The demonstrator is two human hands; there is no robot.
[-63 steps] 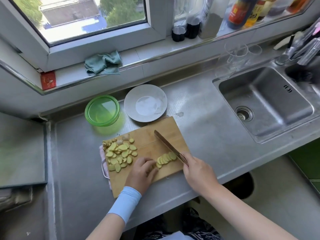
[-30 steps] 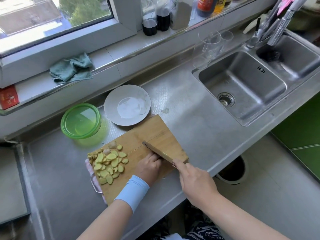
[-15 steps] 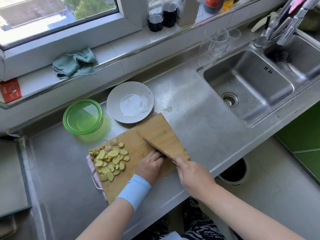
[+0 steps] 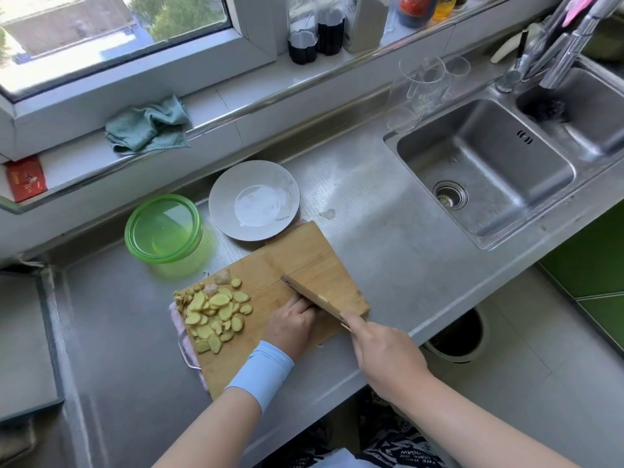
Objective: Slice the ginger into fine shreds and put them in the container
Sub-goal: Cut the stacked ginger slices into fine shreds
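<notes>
Grey plate on the steel counter, double sink to its right with clear glasses at the back corner, crumpled teal cloth and red packet on the sill, dark bottles by the window, and a round bin on the floor below.

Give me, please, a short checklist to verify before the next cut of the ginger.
1. Right hand grips the knife: ok.
2. Left hand fingertips clear of the blade: cannot tell, they are hidden.
3. Pile of slices lies apart from the blade: ok.
4. Board rests on a cloth on the counter: ok.
5. Container stands near the board: ok.
</notes>
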